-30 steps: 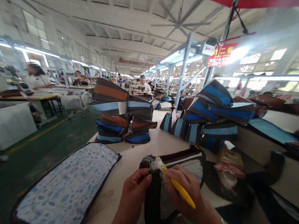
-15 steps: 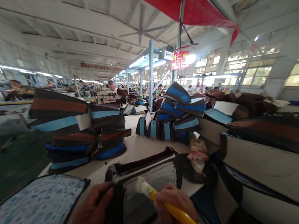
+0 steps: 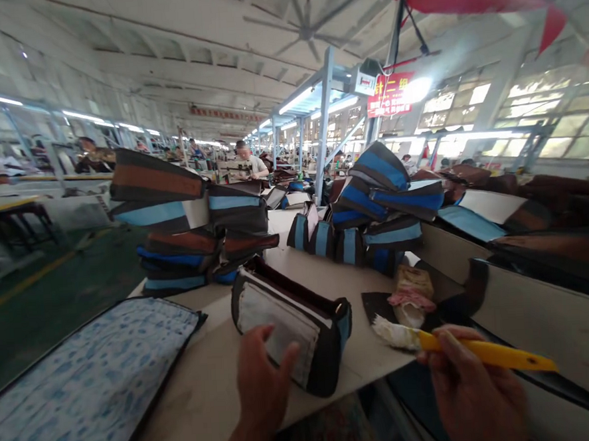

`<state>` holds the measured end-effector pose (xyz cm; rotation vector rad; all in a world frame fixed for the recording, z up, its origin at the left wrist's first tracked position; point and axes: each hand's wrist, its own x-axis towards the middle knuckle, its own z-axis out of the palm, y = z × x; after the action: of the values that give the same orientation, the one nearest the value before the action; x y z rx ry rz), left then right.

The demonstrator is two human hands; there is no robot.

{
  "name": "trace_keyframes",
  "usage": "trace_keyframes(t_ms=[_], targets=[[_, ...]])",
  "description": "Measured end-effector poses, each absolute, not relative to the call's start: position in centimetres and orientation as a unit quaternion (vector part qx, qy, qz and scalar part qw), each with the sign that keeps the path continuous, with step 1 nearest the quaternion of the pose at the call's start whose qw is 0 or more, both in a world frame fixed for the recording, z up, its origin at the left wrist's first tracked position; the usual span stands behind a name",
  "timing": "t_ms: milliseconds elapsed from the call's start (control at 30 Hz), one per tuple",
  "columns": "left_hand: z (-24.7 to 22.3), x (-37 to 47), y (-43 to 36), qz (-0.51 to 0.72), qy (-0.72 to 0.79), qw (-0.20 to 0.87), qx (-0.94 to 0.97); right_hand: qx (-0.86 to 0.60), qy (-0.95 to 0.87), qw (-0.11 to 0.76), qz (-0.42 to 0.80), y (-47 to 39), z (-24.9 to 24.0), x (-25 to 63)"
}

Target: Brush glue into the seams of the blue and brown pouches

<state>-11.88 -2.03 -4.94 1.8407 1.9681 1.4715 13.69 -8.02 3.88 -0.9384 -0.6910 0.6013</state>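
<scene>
A brush with a yellow handle (image 3: 487, 354) is gripped in my right hand (image 3: 477, 385). Its bristles point left and carry a whitish paste. My left hand (image 3: 264, 379) is in front of a dark fabric bag piece (image 3: 324, 372), with thumb and fingers apart. This piece stands on the table with a grey panel facing me, a brown inner edge and a blue strip at its right end. Whether my left fingers touch the panel, I cannot tell. Just behind the bristles lies an open packet (image 3: 413, 293) with pink wrapping and pale contents, on a dark sheet.
To the left, a blue-spotted white fabric panel (image 3: 104, 365) covers the table's corner. Striped bag pieces are stacked at back left (image 3: 161, 208) and back centre (image 3: 387, 198). Large beige panels (image 3: 539, 312) crowd the right side. Other people sit at machines farther back.
My right hand has moved the brush off the grey panel, rightward to beside the packet. The bag piece has turned and sits farther away. My left hand has let go of its edge.
</scene>
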Motion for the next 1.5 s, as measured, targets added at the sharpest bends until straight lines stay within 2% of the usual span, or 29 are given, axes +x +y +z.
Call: trace_keyframes(t_ms=[100, 233, 400, 500, 633, 733, 800, 867, 1000, 1133, 1267, 1333, 1433, 1500], targets=[[-6.6, -6.4, -4.5, 0.491, 0.564, -0.014, 0.664, -0.426, -0.334, 0.782, 0.309, -7.1, 4.4, 12.9], [-6.4, -2.9, -2.9, 0.52, 0.513, -0.064, 0.68, -0.412, -0.386, 0.759, 0.324, -5.9, 5.7, 11.6], [-6.0, -3.7, -1.8, 0.523, 0.466, -0.09, 0.708, -0.429, -0.532, 0.703, 0.198, -4.6, 7.0, 11.8], [-5.4, -4.9, -2.6, 0.513, 0.442, -0.122, 0.726, -0.4, -0.664, 0.621, 0.117, -3.8, 7.8, 11.3], [-4.2, -6.5, -3.5, 0.493, 0.408, -0.16, 0.751, -0.32, -0.824, 0.464, 0.057, -2.6, 8.3, 9.7], [-3.9, -7.4, -3.7, 0.486, 0.38, -0.196, 0.763, -0.294, -0.892, 0.343, 0.006, -2.1, 8.5, 9.6], [-3.8, -7.7, -3.7, 0.479, 0.37, -0.208, 0.768, -0.291, -0.909, 0.297, -0.023, -2.2, 8.9, 10.2], [-3.8, -7.9, -3.7, 0.473, 0.369, -0.204, 0.773, -0.287, -0.911, 0.294, -0.041, -2.5, 9.5, 10.8], [-3.6, -8.0, -3.6, 0.471, 0.367, -0.195, 0.779, -0.281, -0.895, 0.345, -0.013, -3.0, 10.2, 10.8], [-3.6, -8.0, -3.6, 0.456, 0.364, -0.203, 0.786, -0.306, -0.912, 0.273, -0.023, -2.6, 9.7, 10.1], [-3.7, -8.0, -3.7, 0.451, 0.366, -0.209, 0.787, -0.329, -0.891, 0.312, -0.01, -2.2, 9.7, 9.8], [-3.7, -7.9, -3.7, 0.447, 0.363, -0.203, 0.792, -0.336, -0.896, 0.291, 0.018, -1.9, 9.9, 9.6], [-3.9, -7.8, -3.7, 0.438, 0.359, -0.202, 0.799, -0.362, -0.899, 0.246, -0.008, -1.2, 10.5, 9.3], [-4.0, -7.7, -3.6, 0.435, 0.36, -0.207, 0.799, -0.371, -0.889, 0.267, -0.023, -0.8, 10.8, 9.0]])
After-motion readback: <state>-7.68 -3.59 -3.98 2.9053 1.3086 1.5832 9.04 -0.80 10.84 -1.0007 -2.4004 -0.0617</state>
